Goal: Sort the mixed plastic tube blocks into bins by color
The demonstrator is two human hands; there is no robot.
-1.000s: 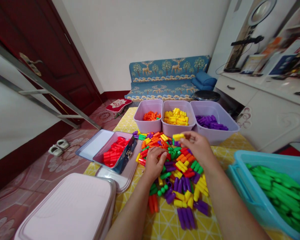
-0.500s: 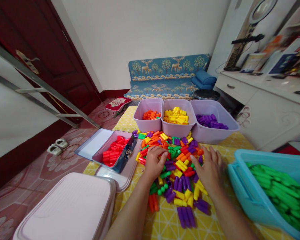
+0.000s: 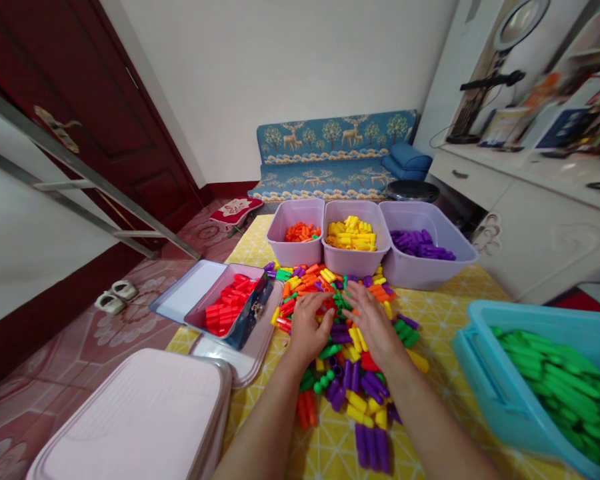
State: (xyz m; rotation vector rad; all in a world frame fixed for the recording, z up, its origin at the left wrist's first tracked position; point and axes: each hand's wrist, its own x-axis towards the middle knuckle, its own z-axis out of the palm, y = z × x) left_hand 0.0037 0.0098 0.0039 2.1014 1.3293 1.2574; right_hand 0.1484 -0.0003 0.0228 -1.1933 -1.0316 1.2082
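Note:
A mixed pile of bullet-shaped plastic building pieces [image 3: 353,377] in red, orange, yellow, green and purple spreads over the table. At its left side rests my left hand [image 3: 311,327], fingers bent over the pieces and thumb apart; some fingertips are hidden. My right hand [image 3: 373,323] lies on the right part of the heap, fingers spread and touching pieces, with nothing gripped. Behind the pile, three lilac tubs stand in a row: one with orange pieces [image 3: 303,233], one with yellow pieces [image 3: 351,235], one with purple pieces [image 3: 421,245].
To the left, an open hinged box [image 3: 196,312] with red pieces sits on a pale lid [image 3: 250,363]. Nearer is a large pink-white lid [image 3: 130,413]. A turquoise bin [image 3: 485,383] of green pieces stands at right. Yellow patterned cloth [image 3: 440,413] covers the table.
My right hand has moved left and slightly forward across the pile, toward my left hand. Pieces at the pile's right side have shifted. My left hand stays almost in place.

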